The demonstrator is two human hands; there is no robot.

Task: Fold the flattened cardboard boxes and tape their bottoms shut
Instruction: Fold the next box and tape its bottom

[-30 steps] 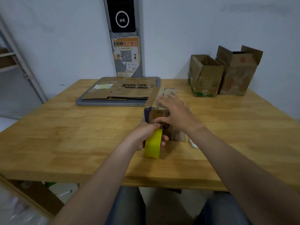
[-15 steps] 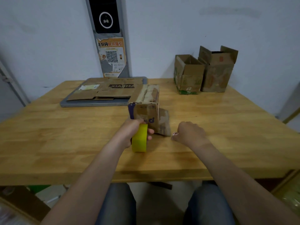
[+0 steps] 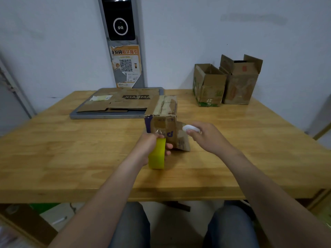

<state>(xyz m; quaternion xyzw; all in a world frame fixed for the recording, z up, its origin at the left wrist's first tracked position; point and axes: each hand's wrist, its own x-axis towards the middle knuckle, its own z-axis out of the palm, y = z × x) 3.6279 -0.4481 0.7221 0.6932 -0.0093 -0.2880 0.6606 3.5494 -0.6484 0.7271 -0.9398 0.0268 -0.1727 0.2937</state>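
Left hand (image 3: pixel 147 146) and right hand (image 3: pixel 209 138) meet over the desk (image 3: pixel 71 149) at the box (image 3: pixel 164 108), which stands mid-desk, taped bottom up. Left grips the tape roll (image 3: pixel 157 155) at the box's 6 o'clock. Right pinches a white tool (image 3: pixel 191 129); the tape strip (image 3: pixel 160 132) lies at its 9 o'clock, nearer this hand.

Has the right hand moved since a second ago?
Yes. The right hand has come off the top of the box and now holds a small white object beside its right flap.

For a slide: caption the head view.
Left hand holds a yellow tape roll beside a cardboard box; right hand grips a small white object.
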